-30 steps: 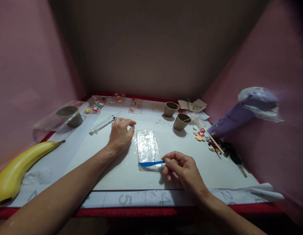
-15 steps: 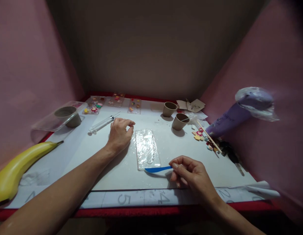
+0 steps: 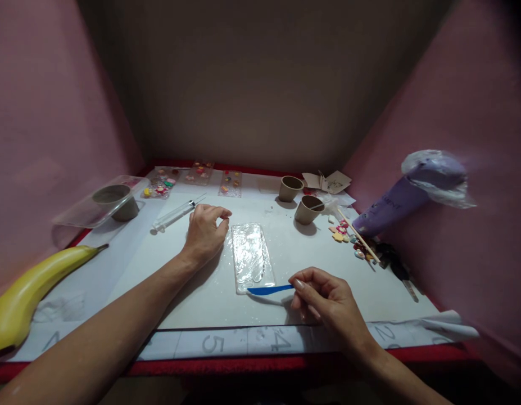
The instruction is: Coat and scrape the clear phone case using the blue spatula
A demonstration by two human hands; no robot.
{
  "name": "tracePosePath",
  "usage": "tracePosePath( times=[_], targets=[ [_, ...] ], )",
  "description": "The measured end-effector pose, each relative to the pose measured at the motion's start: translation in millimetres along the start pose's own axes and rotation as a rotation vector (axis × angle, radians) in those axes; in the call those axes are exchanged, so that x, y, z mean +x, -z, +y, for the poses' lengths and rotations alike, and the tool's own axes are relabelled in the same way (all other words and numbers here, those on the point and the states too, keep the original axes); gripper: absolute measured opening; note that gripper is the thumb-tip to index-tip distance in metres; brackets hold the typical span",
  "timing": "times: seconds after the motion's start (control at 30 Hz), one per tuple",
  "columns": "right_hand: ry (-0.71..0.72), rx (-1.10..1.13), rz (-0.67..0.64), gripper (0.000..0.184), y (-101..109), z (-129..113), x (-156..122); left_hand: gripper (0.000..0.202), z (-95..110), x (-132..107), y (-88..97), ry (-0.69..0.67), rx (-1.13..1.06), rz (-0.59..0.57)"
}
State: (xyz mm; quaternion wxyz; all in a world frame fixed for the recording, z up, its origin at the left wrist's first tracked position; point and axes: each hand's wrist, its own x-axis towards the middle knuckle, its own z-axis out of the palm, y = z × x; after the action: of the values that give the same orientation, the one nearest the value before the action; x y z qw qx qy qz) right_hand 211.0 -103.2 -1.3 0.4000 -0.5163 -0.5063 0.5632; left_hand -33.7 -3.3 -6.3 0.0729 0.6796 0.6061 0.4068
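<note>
A clear phone case [image 3: 250,256] lies flat in the middle of the white board, glossy on top, with a wavy line along its right part. My right hand [image 3: 323,298] pinches a blue plastic knife [image 3: 269,290] between thumb and fingers. The knife's tip is at the case's near edge; I cannot tell whether it touches. To the left of the case, my left hand [image 3: 207,228] rests on the board, loosely curled with a gap between thumb and forefinger, holding nothing. Beyond that hand lies a clear syringe [image 3: 173,215].
Two brown cups [image 3: 309,210] stand beyond the case. Small charms [image 3: 340,232], a wooden stick [image 3: 359,235] and a purple tube [image 3: 389,205] are at right. Decorated clear cases [image 3: 230,183] line the back. At left are a banana [image 3: 45,287] and another cup [image 3: 124,210] by a clear tray.
The blue knife and my right hand have shifted very slightly left at the case's near edge. My left hand stays in place.
</note>
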Motion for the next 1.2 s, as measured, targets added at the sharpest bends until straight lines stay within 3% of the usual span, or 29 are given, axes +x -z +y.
tracePosePath(
  times=[0.4, 0.93, 1.2],
  targets=[
    [0.044, -0.068, 0.138, 0.033, 9.8, 1.9, 4.0, 0.017, -2.6, -1.4, -0.9, 0.006, -0.019, -0.001],
    [0.068, -0.034, 0.110, 0.032, 13.8, -1.3, -2.4, 0.018, -2.8, -1.3, -1.4, 0.003, -0.018, 0.011],
    [0.028, 0.023, 0.012, 0.029, 4.1, 7.7, -2.6, 0.017, 1.1, 0.3, -1.0, 0.000, 0.005, 0.006]
  ],
)
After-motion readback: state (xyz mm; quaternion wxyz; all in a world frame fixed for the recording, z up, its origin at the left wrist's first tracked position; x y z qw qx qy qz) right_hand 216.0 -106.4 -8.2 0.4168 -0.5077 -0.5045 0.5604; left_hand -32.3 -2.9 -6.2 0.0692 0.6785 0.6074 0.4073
